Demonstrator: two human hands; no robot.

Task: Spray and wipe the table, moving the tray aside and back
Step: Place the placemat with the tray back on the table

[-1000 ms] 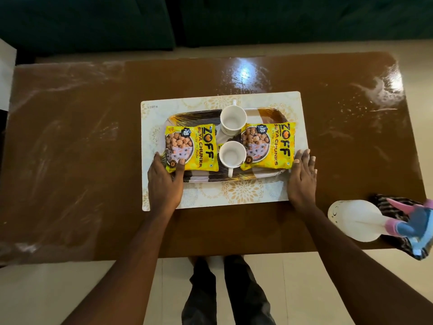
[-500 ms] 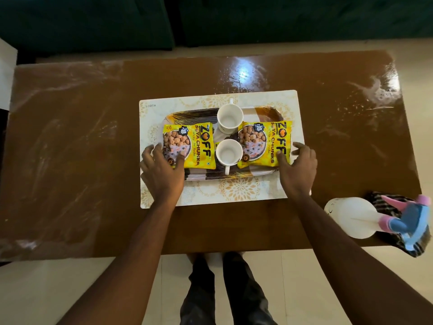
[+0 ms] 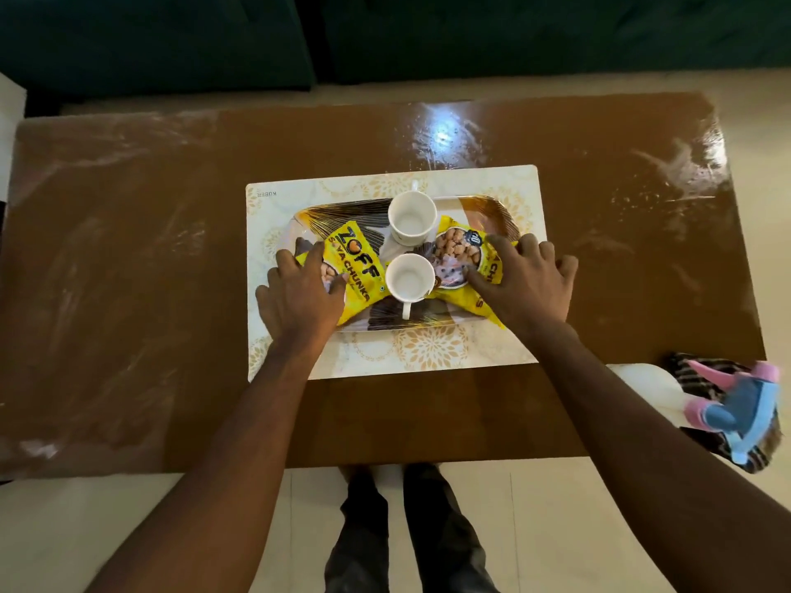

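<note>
1. The tray [image 3: 486, 209] sits at the middle of the table [image 3: 428, 421], on a placemat [image 3: 428, 355]. It holds two cups and two snack packets.
2. The far cup [image 3: 411, 220] stands at 12 o'clock from the tray's centre and the near cup [image 3: 408, 278] at 6 o'clock. Both are empty, and the near cup's handle points to 6.
3. The left packet [image 3: 357, 271] lies at 9 o'clock and the right packet [image 3: 456, 254] at 3 o'clock, both askew.
4. The left packet reads "ZOFF" and "SOYA CHUNKS". The right one shows a "10" badge and a picture of chunks. "KUBER" is printed at the placemat's 10 o'clock corner.
5. The left hand [image 3: 299, 299] lies spread over the left packet and the tray's end, thumb on the packet. The right hand [image 3: 528, 288] is spread too, fingertips pressing the right packet.
6. The tray is a rounded rectangle with brown and dark stripes. The packets are glossy yellow, the cups white, and the placemat cream with gold floral medallions. The brown tabletop is shiny and streaked.
7. At 4 o'clock from the tray, a spray bottle [image 3: 727, 415] with a white body and a pink-and-blue head rests by a dark striped cloth [image 3: 702, 378].
</note>
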